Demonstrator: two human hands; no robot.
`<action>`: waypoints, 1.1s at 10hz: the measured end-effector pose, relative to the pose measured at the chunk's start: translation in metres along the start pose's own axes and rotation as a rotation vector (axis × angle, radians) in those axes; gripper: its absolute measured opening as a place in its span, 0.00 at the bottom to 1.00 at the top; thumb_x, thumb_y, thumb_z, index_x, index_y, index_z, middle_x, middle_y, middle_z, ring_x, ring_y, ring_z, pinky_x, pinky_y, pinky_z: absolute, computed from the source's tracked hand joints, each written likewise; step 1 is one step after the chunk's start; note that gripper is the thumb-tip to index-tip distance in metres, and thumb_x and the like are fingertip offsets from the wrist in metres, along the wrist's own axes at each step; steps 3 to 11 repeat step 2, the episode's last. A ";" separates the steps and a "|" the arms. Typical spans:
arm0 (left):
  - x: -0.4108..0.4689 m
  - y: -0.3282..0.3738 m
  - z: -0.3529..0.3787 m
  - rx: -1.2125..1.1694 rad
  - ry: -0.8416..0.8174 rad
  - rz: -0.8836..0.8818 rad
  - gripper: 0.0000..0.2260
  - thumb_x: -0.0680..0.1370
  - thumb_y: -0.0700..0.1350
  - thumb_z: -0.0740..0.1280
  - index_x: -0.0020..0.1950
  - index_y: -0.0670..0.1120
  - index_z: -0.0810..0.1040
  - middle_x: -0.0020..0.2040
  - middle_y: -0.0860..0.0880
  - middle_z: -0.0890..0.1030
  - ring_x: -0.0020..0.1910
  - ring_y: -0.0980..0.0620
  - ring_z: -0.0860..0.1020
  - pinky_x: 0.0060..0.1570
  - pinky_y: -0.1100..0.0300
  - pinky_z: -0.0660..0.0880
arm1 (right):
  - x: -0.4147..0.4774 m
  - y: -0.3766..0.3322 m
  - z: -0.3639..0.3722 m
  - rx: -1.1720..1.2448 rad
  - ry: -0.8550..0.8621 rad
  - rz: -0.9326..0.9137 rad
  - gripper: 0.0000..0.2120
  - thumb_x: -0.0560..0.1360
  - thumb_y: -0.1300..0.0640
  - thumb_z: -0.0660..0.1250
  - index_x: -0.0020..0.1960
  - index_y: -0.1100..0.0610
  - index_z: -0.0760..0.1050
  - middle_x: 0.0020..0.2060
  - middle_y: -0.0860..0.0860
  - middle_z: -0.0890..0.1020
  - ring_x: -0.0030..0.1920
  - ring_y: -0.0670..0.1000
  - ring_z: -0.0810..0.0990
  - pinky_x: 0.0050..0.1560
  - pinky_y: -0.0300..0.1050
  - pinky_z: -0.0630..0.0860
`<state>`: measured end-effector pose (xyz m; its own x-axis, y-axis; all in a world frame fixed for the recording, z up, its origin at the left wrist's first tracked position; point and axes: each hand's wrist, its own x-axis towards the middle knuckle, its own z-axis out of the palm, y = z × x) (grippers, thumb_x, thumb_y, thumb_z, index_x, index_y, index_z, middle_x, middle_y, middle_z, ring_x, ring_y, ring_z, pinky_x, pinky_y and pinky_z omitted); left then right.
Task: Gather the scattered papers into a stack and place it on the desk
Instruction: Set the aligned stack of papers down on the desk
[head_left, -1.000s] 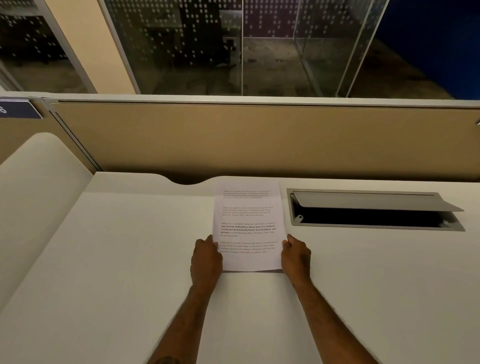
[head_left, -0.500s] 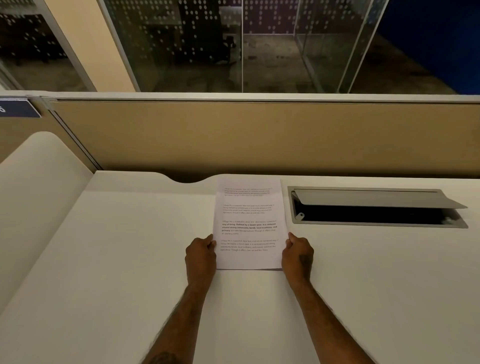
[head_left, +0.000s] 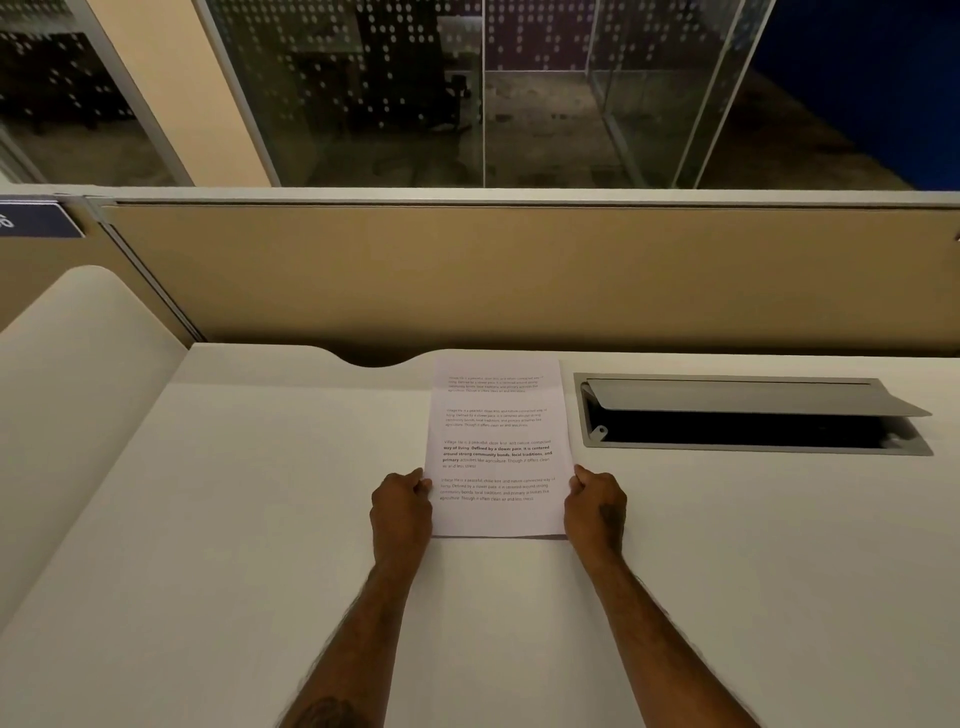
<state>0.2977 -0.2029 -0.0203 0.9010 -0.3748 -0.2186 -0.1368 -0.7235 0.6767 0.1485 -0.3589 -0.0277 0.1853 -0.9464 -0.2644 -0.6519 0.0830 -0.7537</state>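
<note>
A stack of white printed papers (head_left: 496, 431) lies flat on the white desk (head_left: 260, 519), its far edge near the back of the desktop. My left hand (head_left: 401, 512) grips the stack's left edge near the lower corner, thumb on top. My right hand (head_left: 596, 506) grips the right edge at the same height. The sheets look squared up; how many there are cannot be told.
A grey cable hatch (head_left: 748, 415) with its lid raised is set into the desk just right of the papers. A tan partition panel (head_left: 519, 275) closes the desk's back. A neighbouring white desktop (head_left: 67, 395) lies to the left. Glass walls rise behind.
Both hands slid slightly outward and up along the stack's side edges. The papers have stayed in nearly the same place on the desk.
</note>
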 end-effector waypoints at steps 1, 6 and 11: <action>-0.005 -0.002 -0.010 -0.029 0.004 -0.020 0.17 0.84 0.43 0.64 0.71 0.39 0.76 0.64 0.38 0.81 0.64 0.40 0.78 0.62 0.52 0.73 | -0.006 -0.003 -0.007 -0.049 0.003 0.008 0.16 0.83 0.56 0.61 0.64 0.66 0.76 0.59 0.62 0.80 0.52 0.57 0.82 0.50 0.45 0.78; -0.025 -0.009 -0.023 -0.059 0.030 -0.019 0.18 0.84 0.43 0.64 0.74 0.41 0.74 0.67 0.40 0.79 0.67 0.41 0.77 0.64 0.51 0.72 | -0.026 -0.003 -0.017 -0.110 0.024 -0.051 0.21 0.83 0.53 0.60 0.71 0.63 0.71 0.65 0.61 0.76 0.61 0.60 0.79 0.58 0.52 0.79; -0.025 -0.009 -0.023 -0.059 0.030 -0.019 0.18 0.84 0.43 0.64 0.74 0.41 0.74 0.67 0.40 0.79 0.67 0.41 0.77 0.64 0.51 0.72 | -0.026 -0.003 -0.017 -0.110 0.024 -0.051 0.21 0.83 0.53 0.60 0.71 0.63 0.71 0.65 0.61 0.76 0.61 0.60 0.79 0.58 0.52 0.79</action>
